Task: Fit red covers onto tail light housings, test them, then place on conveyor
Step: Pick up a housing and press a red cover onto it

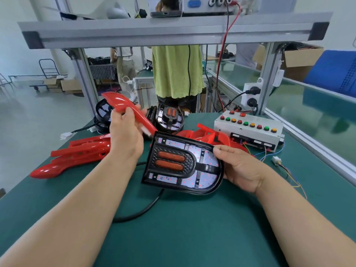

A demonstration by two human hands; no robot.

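My left hand [126, 137] grips a glossy red cover [123, 106], lifted edge-on above the table, its lower end near the top left corner of a housing. My right hand [238, 168] holds that black tail light housing [183, 162] by its rounded right end, tilted up toward me. The housing shows two orange lenses and white boards with small red lit dots. A black cable [146, 207] curls on the mat under it.
Several loose red covers [77, 153] lie at the left, more [210, 136] behind the housing. Other black housings [169, 118] stand at the table's back. A white test box [248, 130] with coloured buttons sits at the right, loose wires beside it. The glass-sided conveyor [300, 105] runs along the right.
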